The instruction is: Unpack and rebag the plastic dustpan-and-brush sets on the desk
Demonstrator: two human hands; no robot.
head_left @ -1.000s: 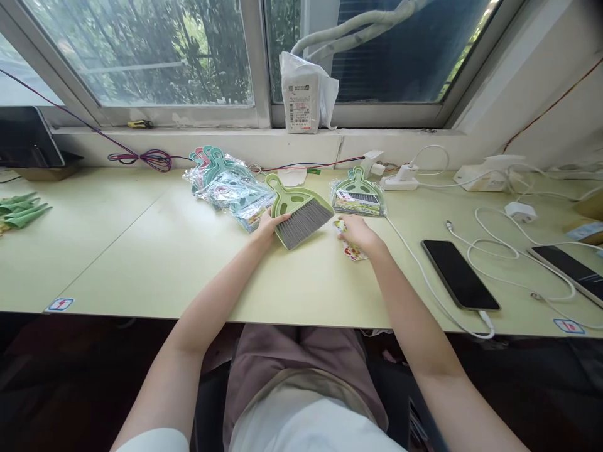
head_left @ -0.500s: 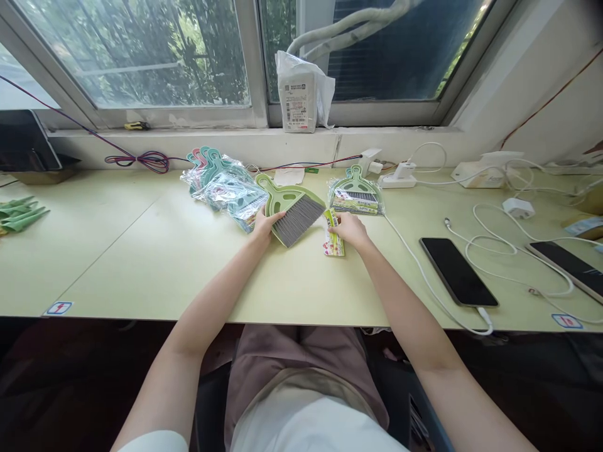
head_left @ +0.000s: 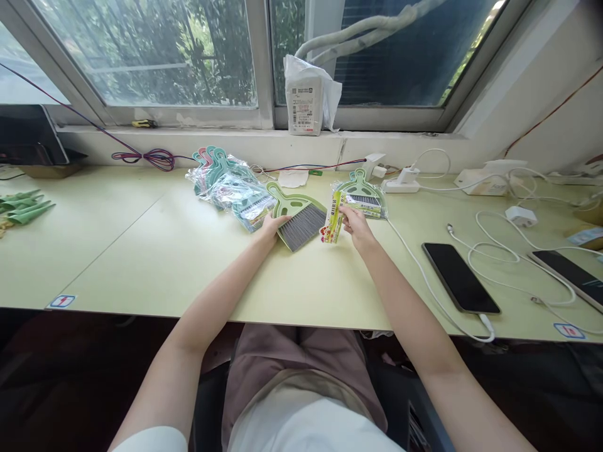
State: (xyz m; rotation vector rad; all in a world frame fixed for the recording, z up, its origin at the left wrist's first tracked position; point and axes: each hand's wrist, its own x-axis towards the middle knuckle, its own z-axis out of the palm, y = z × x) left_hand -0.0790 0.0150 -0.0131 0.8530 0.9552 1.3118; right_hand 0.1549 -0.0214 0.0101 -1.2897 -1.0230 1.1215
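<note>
My left hand [head_left: 273, 227] is closed on the lower left edge of a green dustpan and brush set [head_left: 301, 220]. Its grey bristles face up and its handle points to the back left. Between the fingers and thumb of my right hand [head_left: 357, 225] is a printed yellow-green card label [head_left: 332, 217], held upright just right of the bristles. Behind my right hand lies another green dustpan set [head_left: 362, 191] in clear wrap with a label. Left of my left hand, several wrapped dustpan sets [head_left: 226, 182] in teal and pink are piled up.
On the right a black phone [head_left: 460, 277] is plugged into a white cable, and a second phone [head_left: 572, 273] lies beyond it. A power strip [head_left: 400, 186] sits near the wall. Green folded pieces [head_left: 26, 208] lie far left. A wrapped package [head_left: 306, 100] stands on the sill.
My right hand has lifted the label a little and turned it, so it leans more and shows more of its printed side. My left hand still holds the dustpan set. The view has shifted slightly.
</note>
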